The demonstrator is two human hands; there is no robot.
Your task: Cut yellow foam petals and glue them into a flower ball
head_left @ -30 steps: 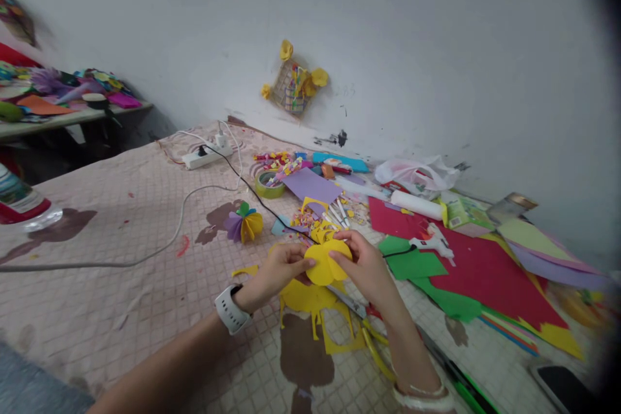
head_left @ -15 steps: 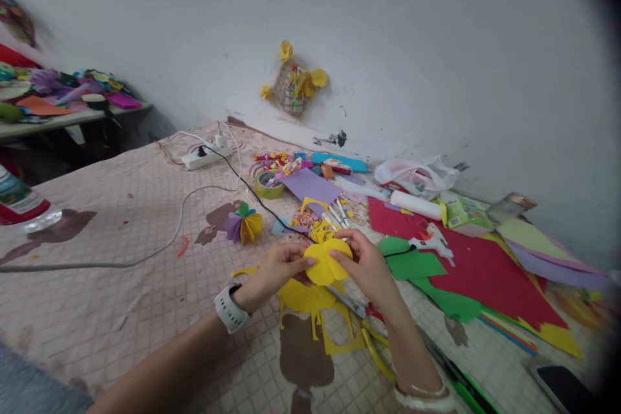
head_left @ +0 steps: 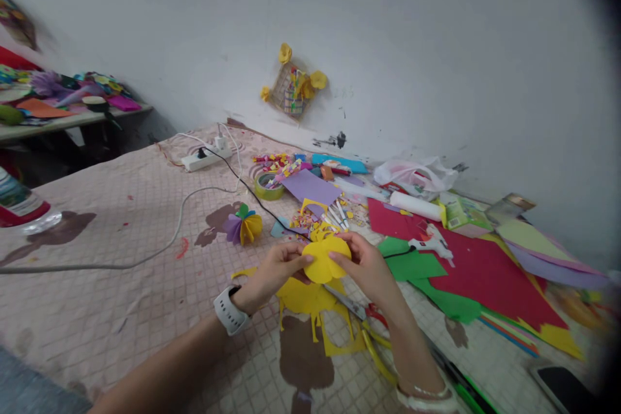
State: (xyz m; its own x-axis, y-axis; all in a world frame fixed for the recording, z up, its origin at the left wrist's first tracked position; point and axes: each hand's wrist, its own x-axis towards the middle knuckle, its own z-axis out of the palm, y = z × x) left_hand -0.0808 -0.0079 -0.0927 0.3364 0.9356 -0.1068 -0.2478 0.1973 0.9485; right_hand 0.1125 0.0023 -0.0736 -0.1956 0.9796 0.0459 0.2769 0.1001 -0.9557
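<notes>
The left hand (head_left: 274, 270) and right hand (head_left: 369, 268) hold a folded yellow paper circle (head_left: 326, 260) up between them, just above the patterned cloth (head_left: 145, 284) and near its front edge. The left fingers (head_left: 295, 260) pinch its left side, and the right fingers (head_left: 342, 252) curl closed around its right side. A white watch (head_left: 230, 310) sits on the left wrist. Below the hands lies a cut yellow paper sheet (head_left: 305, 297), touching yellow-handled scissors (head_left: 373, 343) nearest the right hand. To the right, a white glue gun (head_left: 431, 242) rests on a red paper sheet (head_left: 485, 272) beside a green paper sheet (head_left: 412, 259). A purple-and-yellow paper ball (head_left: 242, 223) sits left of the hands.
</notes>
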